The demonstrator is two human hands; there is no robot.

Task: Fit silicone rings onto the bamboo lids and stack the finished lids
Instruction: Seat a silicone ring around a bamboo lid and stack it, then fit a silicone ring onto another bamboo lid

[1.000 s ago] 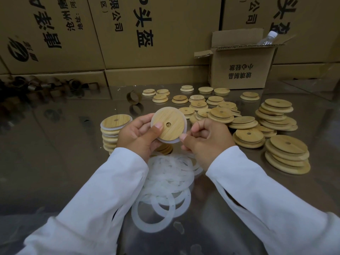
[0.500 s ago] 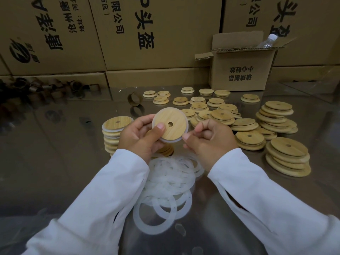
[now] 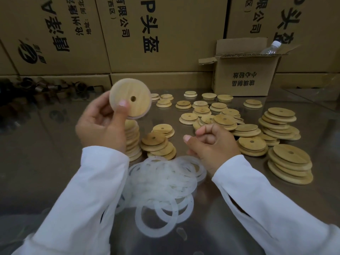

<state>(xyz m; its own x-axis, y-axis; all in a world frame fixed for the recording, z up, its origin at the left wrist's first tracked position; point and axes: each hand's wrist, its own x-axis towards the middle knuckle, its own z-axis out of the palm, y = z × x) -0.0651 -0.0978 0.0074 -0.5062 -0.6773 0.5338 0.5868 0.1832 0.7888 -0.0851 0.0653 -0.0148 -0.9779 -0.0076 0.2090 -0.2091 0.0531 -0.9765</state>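
Your left grip (image 3: pixel 103 124) pinches a bamboo lid (image 3: pixel 130 98), thumb pressed on its face just beside the centre hole and fingers behind it. It holds the lid raised and tilted toward you above the shiny surface (image 3: pixel 55 162). Your right grip (image 3: pixel 211 142) is curled closed with nothing visible in it, thumb pointing left, low over the surface.

A pile of silicone rings (image 3: pixel 165 181) lies between your two sleeves, its far edge just beside the right wrist. Just beyond the rings sits a small heap of lids (image 3: pixel 158 146), between the two grips. A tall stack of lids (image 3: pixel 132 140) stands directly below the left grip, partly hidden by that wrist.

More lids spread to the right in loose stacks (image 3: pixel 289 162), crowding that side close to the right grip. Behind them stands an open carton (image 3: pixel 244 76) with a bottle (image 3: pixel 272 47) poking out. A wall of large cartons (image 3: pixel 165 34) closes the back, and dark blurred rolls (image 3: pixel 36 87) line the far left.

A pale rim shows along the held lid's lower edge, though you cannot tell whether it runs all the way round. The lid hangs above and just left of the tall stack.

Bare surface shows left of your left sleeve and ahead of the left grip toward the back cartons.
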